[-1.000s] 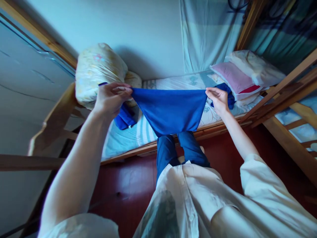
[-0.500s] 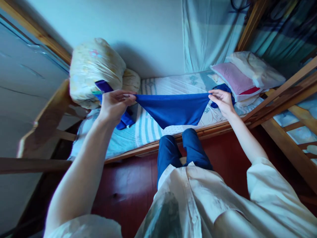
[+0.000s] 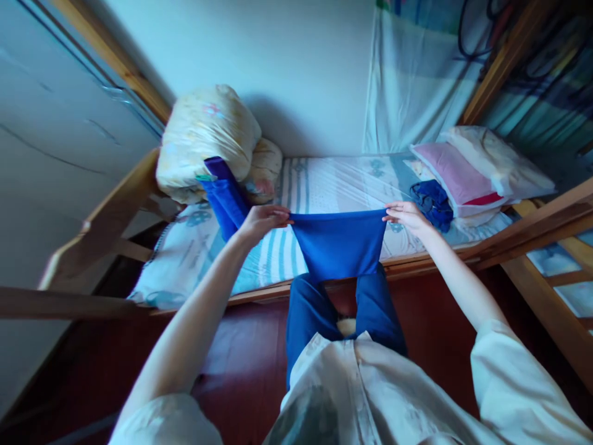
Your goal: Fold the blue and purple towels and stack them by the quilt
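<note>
A blue cloth hangs between my two hands, its top edge drawn nearly straight. My left hand pinches its upper left corner, and my right hand pinches the upper right one. The lower part of the cloth drops in front of my knees at the bed's edge. Beyond my left hand, folded blue fabric leans against a bundled floral quilt. Past my right hand a crumpled dark blue cloth lies on the mattress.
The bed's patterned mattress runs along the wall, with a wooden rail at its front. Pink and white pillows are stacked at the right end. A wooden ladder stands at right, and a pale curtain hangs behind.
My hands have come closer together and lower in view, so the top edge of the cloth spans less width. The cloth now hangs squarer, near my knees. The view has shifted.
</note>
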Action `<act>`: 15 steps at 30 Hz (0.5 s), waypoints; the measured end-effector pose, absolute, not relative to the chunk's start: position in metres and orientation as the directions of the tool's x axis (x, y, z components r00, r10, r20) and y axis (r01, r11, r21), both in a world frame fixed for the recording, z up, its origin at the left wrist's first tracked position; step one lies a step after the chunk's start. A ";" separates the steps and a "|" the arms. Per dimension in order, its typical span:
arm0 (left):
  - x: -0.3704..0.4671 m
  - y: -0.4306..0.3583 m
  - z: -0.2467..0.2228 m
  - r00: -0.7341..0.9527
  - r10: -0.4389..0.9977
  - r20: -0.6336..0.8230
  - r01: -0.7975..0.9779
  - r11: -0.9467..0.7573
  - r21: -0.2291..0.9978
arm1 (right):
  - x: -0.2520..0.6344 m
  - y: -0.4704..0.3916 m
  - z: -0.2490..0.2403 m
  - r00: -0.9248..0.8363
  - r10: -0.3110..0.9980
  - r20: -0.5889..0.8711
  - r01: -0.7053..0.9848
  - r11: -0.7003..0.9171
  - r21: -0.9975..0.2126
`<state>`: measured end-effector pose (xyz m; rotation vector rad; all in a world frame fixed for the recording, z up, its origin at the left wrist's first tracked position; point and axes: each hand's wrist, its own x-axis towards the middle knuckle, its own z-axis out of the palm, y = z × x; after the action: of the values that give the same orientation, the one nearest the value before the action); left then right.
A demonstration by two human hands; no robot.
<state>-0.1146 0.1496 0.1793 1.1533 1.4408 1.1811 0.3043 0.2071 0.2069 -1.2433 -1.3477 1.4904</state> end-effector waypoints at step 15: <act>-0.150 0.256 0.118 -0.397 0.863 0.313 0.450 -0.114 0.886 | 0.235 0.332 0.103 -0.159 0.945 0.287 0.173 0.313 -0.934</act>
<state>-0.1499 0.2556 0.1175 1.4456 1.7907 1.5183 0.2348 0.3315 0.1035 -1.0482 -1.5802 0.9678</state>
